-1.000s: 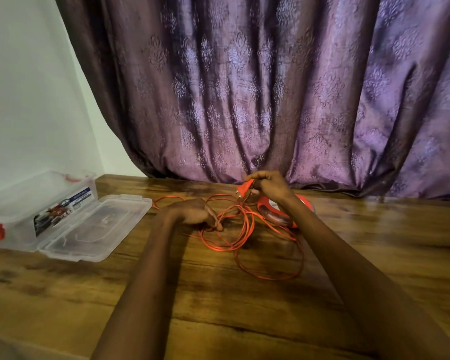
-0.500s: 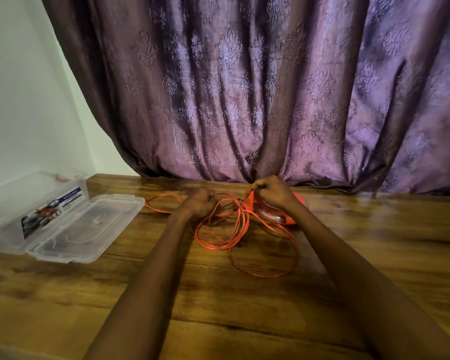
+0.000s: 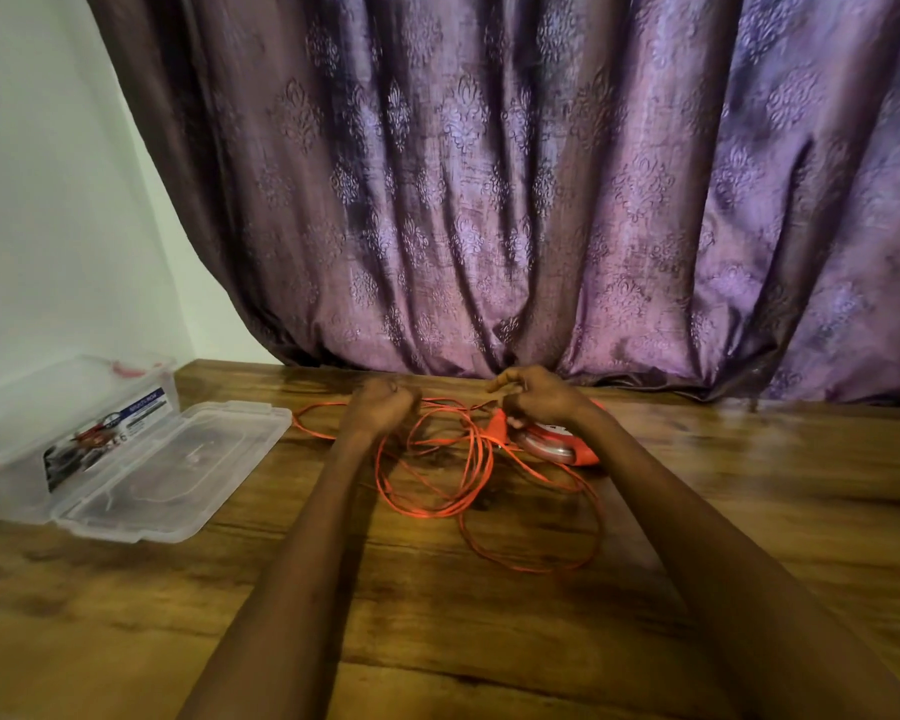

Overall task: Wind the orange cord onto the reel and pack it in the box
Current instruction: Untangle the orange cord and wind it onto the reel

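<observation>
My two bare forearms reach forward from the near edge over the wooden counter [image 3: 489, 641], which shows dark grain and a glossy sheen. Just past them the orange cord [image 3: 453, 491] lies in loose, tangled loops on the wood, the widest loop sagging toward me and others crossing one another between my wrists. One strand runs off to the left and curves back near my left hand [image 3: 380, 410], whose fingers are curled into a fist over the cord; I appear to grip a strand there, though the knuckles hide the contact itself. My right hand [image 3: 533, 400] sits a little to the right at about the same depth, its fingers bent and pinching the cord close to where it meets the reel [image 3: 559, 444]. The reel is an orange, rounded case with a pale face, resting on the counter just under and beside my right wrist, with part of it hidden by the hand. Well apart to the left, the clear plastic box [image 3: 17, 459] stands open, a printed label on its front wall and an orange latch at its near left corner; its transparent lid [image 3: 178, 465] lies flat on the counter, hinged open toward the cord. Beyond everything a purple patterned curtain [image 3: 541, 200] hangs in folds, with a pale wall [image 3: 48, 174] to its left.
</observation>
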